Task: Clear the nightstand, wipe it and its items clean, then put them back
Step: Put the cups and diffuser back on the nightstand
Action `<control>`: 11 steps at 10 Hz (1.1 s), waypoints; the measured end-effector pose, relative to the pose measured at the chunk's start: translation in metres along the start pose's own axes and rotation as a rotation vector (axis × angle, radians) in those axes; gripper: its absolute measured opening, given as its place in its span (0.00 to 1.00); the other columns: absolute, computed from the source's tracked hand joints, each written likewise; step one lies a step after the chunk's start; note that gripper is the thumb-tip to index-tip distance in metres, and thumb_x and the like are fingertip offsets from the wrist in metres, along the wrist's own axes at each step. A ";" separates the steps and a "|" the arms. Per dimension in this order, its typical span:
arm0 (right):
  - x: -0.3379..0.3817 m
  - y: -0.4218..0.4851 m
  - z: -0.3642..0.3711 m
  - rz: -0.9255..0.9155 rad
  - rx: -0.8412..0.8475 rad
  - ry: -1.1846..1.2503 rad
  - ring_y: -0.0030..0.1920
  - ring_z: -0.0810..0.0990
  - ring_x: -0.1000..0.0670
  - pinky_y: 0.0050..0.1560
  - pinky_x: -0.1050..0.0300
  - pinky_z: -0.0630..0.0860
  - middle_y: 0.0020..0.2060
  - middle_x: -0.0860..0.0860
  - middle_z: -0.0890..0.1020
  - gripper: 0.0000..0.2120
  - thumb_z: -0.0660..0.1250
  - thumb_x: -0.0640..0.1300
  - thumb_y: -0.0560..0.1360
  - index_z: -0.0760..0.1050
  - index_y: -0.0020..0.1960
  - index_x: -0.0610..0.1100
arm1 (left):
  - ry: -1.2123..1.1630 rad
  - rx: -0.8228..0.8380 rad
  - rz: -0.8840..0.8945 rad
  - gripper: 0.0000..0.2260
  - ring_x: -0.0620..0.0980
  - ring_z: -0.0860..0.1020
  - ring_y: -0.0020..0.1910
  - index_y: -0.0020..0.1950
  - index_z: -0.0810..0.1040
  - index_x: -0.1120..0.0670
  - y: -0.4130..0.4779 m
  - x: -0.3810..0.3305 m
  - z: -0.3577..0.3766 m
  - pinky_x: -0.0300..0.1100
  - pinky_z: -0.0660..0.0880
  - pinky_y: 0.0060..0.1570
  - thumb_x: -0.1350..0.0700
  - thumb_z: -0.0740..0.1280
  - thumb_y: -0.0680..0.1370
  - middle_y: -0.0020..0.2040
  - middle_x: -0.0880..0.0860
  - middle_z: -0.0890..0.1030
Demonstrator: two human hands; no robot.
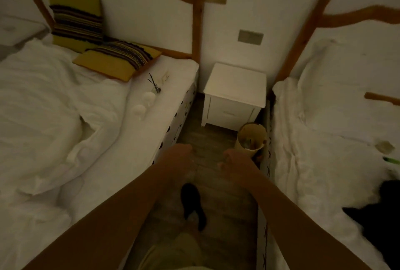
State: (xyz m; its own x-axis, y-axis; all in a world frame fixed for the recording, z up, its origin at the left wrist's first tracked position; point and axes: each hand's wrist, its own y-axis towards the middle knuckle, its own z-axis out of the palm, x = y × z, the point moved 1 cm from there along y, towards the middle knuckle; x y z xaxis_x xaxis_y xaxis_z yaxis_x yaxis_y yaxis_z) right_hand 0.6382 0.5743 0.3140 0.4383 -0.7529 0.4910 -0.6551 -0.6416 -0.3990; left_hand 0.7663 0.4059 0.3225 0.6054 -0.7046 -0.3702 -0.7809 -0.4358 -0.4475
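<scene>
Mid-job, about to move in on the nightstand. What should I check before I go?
1. Nightstand top cleared: ok, nothing shows on it.
2. Items parked: ok, reed diffuser and two white round objects sit on the left bed near its edge.
3. Left hand free: ok, nothing in it.
4. Right hand free: ok, fingers loosely curled, empty.
5. Wiping cloth ready: cannot tell, none in either hand.
6. Approach: ok, wastebasket stands right of the aisle.

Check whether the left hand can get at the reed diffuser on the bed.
Probably yes. The left hand looks empty, and nothing stands between it and the diffuser near the mattress edge; a lean forward may be needed.
</scene>
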 end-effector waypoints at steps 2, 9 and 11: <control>0.053 0.154 -0.025 -0.132 0.138 -0.117 0.73 0.64 0.44 0.73 0.48 0.61 0.74 0.44 0.65 0.29 0.61 0.53 0.80 0.59 0.76 0.43 | -0.153 -0.082 -0.084 0.17 0.54 0.71 0.67 0.70 0.68 0.57 0.122 0.040 -0.042 0.42 0.64 0.66 0.52 0.59 0.82 0.69 0.57 0.72; 0.236 0.533 0.015 -0.702 0.611 -0.277 0.61 0.73 0.45 0.59 0.50 0.74 0.63 0.44 0.69 0.32 0.69 0.51 0.75 0.60 0.74 0.46 | -0.526 -0.316 -0.844 0.24 0.52 0.73 0.65 0.72 0.66 0.52 0.309 0.198 -0.122 0.49 0.71 0.65 0.46 0.64 0.78 0.65 0.53 0.75; 0.262 0.638 0.057 -0.782 0.711 -0.369 0.64 0.71 0.43 0.59 0.47 0.74 0.66 0.43 0.67 0.36 0.71 0.52 0.73 0.58 0.75 0.46 | -0.691 -0.334 -1.067 0.27 0.54 0.75 0.63 0.72 0.66 0.54 0.378 0.224 -0.113 0.49 0.73 0.62 0.48 0.68 0.76 0.64 0.56 0.75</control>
State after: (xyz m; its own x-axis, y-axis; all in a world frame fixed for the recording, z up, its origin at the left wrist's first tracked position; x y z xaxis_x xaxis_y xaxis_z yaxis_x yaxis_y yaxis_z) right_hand 0.3702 -0.0403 0.1438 0.8083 -0.0274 0.5881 0.3296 -0.8066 -0.4906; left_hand 0.5893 0.0201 0.1625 0.8200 0.4571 -0.3445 0.1876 -0.7833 -0.5926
